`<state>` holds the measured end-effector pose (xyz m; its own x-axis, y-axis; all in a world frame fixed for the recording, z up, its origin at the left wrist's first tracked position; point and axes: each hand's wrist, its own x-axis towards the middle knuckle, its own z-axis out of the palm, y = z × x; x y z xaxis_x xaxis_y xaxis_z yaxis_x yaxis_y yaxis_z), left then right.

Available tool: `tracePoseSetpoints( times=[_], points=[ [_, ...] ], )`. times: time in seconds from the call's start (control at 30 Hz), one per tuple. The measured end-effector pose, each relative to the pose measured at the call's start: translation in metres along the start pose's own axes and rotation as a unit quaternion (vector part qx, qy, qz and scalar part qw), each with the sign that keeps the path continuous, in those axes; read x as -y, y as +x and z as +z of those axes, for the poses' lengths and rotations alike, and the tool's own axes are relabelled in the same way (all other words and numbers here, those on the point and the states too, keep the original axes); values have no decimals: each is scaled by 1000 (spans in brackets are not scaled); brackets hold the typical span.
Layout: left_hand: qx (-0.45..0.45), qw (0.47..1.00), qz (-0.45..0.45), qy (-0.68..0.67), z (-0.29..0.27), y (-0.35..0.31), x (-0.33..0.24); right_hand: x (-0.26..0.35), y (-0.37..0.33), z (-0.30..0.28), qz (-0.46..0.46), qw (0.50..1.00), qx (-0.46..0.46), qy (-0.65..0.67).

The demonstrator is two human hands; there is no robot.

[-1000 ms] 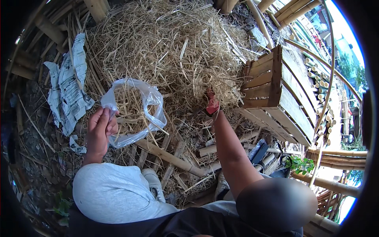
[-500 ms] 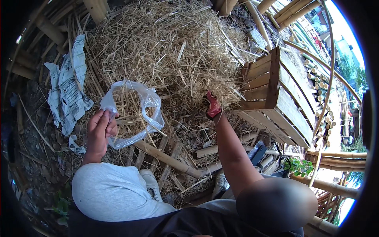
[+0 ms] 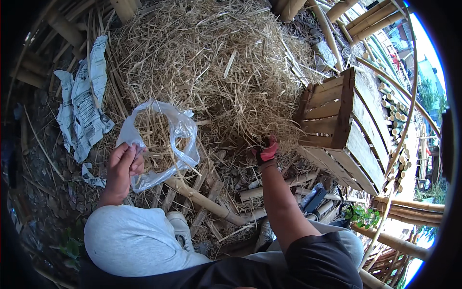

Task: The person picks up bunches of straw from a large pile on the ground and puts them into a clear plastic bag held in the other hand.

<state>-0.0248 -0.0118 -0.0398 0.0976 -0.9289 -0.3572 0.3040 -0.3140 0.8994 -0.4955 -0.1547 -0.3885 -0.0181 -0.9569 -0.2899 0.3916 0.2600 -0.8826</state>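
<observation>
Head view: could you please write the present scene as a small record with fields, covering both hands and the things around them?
Left hand: bare, pinching the edge of the plastic bag
Plastic bag: translucent, mouth open; whether the straw seen through it lies inside is unclear
Right hand: in a red and black glove, at the near edge of the straw pile; grip unclear
Straw pile: loose, beyond both hands
Wooden crate: slatted, right of the pile
Torn paper: printed, crumpled, left of the pile
Bamboo stack: cut poles, beyond the crate
</observation>
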Motion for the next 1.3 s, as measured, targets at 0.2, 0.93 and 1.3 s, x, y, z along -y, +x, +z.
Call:
tracePoseSetpoints(
  times=[0.2,0.93,1.3],
  points=[
    [12,998,-57,16,2,9,5,-36,37,-32,1,998,-67,14],
    [62,998,-26,-21,-8,-11,5,20,-68,154,-52,937,237,-252],
    [79,997,7,-25,-16,-27,1,64,-73,115,361,927,-105,-8]
  ],
)
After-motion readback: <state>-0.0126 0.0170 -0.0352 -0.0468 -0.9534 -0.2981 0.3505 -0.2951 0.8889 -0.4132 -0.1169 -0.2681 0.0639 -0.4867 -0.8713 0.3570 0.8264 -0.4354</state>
